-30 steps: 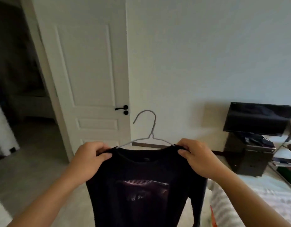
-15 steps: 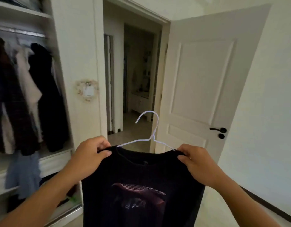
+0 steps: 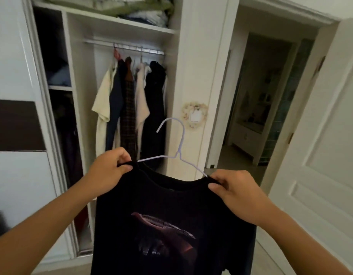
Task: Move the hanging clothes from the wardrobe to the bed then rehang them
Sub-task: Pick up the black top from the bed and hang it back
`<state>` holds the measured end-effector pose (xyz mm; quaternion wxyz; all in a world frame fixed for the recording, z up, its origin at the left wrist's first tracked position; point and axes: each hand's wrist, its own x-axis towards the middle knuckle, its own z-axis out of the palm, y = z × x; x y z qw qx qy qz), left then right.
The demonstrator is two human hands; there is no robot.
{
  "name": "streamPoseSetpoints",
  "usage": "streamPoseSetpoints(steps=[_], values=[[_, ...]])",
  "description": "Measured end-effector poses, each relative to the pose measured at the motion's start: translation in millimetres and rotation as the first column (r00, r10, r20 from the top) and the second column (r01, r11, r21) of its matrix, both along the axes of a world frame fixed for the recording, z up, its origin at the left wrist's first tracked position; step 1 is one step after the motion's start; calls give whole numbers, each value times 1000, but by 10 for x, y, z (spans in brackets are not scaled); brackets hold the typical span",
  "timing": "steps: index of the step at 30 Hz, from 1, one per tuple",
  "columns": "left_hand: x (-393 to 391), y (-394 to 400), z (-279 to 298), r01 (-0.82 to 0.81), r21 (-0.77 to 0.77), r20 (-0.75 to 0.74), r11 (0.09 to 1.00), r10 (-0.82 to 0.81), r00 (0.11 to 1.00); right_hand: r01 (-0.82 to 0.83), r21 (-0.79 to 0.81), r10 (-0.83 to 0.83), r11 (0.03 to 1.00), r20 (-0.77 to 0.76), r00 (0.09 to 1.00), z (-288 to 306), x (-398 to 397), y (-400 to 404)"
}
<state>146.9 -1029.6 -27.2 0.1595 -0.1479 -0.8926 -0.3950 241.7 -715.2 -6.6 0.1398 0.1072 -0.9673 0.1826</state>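
The black shirt (image 3: pixel 171 225) runs off the bottom edge (its hem unseen), hiding the hanger's (image 3: pixel 176 153) shoulders.

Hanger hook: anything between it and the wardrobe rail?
In the head view, the hanger hook sits below the rail. The row of hanging clothes fills the stretch between them. Both hands grip the black shirt at its shoulders.

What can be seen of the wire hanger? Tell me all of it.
The wire hanger is thin, pale lilac-white, apparently coated wire. Its hook stands upright, opening to the left, above a twisted neck. Both sloping arms run down into the neck opening of a black T-shirt that hangs on it. The left hand and right hand pinch the shirt's shoulders over the hanger's ends, in front of the wardrobe.
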Motion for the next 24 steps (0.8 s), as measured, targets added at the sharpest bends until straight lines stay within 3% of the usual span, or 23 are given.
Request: streamPoseSetpoints(steps=[8, 15, 24], values=[[-879, -1085, 107, -88, 3, -39, 996, 88, 995, -173, -45, 173, 984, -4, 985, 204, -855, -1130], [-1786, -1780, 333, -93, -61, -34, 994, 91, 995, -284, -293, 284, 913, -43, 958, 402, -1549, -1949], [-3066, -2135, 557, -184, -32, -95, 982, 180, 979, -270, -551, 236, 790, -133, 963, 509, -2816, -2576]])
